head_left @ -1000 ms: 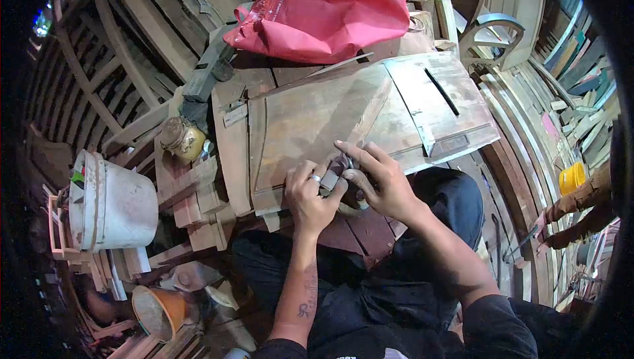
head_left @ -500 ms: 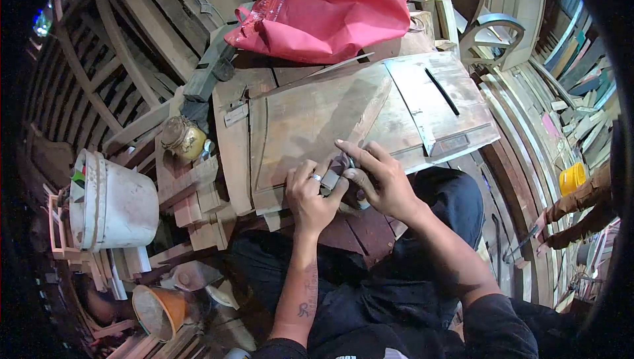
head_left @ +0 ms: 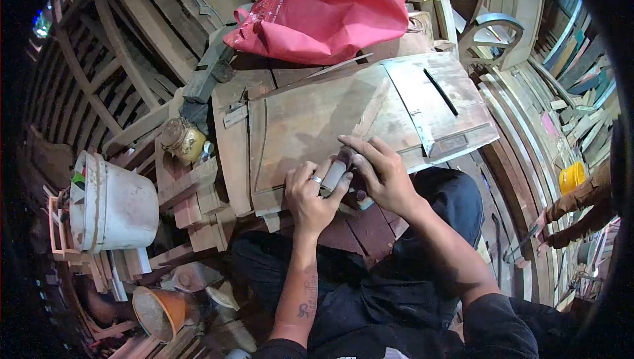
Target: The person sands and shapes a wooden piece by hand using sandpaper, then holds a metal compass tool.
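My left hand (head_left: 310, 195) is closed, with fingers and thumb around a short, pale, round-edged piece (head_left: 334, 175) near the front edge of a wooden panel (head_left: 310, 121). At the upper end of that piece my right hand (head_left: 384, 177) pinches with index finger and thumb. Something dark shows between its fingers there, too small to name. Below the right hand sits a small dark, round-topped object (head_left: 361, 197), partly covered. The panel lies flat in front of both hands, with a dark slot (head_left: 440, 91) at its right.
A red bag (head_left: 330, 12) lies behind the panel. To the left stand a dusty jar (head_left: 183, 140), a white bucket (head_left: 122, 204) and an orange bucket (head_left: 175, 313). Curved timber strips (head_left: 518, 154) and a yellow container (head_left: 572, 177) are at the right, near another person's arm.
The pale piece has turned, showing a broader, lighter face. My right hand has shifted slightly to the right. My left hand stays nearly in place.
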### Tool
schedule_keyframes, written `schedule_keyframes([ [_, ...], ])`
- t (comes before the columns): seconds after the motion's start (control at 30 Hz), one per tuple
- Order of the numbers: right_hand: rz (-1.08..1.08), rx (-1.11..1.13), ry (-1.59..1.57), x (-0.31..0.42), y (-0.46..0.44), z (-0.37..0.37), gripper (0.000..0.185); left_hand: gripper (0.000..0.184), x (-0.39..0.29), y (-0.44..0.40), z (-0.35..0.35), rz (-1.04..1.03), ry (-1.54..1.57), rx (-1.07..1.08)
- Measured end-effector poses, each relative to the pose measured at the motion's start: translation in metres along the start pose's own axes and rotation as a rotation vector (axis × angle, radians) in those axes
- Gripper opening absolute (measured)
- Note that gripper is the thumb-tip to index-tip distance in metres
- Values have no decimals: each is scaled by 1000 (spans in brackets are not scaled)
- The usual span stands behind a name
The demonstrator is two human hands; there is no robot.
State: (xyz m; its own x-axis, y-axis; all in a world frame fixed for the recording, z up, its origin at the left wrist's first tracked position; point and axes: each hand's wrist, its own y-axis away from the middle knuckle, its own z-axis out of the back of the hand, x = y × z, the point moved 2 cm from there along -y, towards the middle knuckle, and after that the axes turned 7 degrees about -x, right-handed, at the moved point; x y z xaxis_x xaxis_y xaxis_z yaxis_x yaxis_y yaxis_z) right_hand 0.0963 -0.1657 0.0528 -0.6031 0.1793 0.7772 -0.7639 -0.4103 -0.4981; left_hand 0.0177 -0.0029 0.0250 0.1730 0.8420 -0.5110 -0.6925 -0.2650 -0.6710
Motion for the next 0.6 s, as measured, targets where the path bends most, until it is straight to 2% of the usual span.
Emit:
schedule_keyframes([
  [0.07, -7, 12, 60, 6, 2, 1, 34, 40, 0, 0, 0, -5, 3, 5],
  [0.23, 15, 61, 103, 4, 6, -1, 31, 41, 3, 2, 1, -27, -17, 22],
  [0.37, -76, -86, -17, -7, 3, 4, 26, 42, -2, -2, 3, 11, -4, 41],
  [0.47, 115, -241, 73, -6, -1, 9, 28, 44, -3, -2, 3, 11, 6, 27],
  [0.6, 156, -178, 63, -5, 1, 6, 28, 43, 2, 0, 1, -10, 2, 14],
])
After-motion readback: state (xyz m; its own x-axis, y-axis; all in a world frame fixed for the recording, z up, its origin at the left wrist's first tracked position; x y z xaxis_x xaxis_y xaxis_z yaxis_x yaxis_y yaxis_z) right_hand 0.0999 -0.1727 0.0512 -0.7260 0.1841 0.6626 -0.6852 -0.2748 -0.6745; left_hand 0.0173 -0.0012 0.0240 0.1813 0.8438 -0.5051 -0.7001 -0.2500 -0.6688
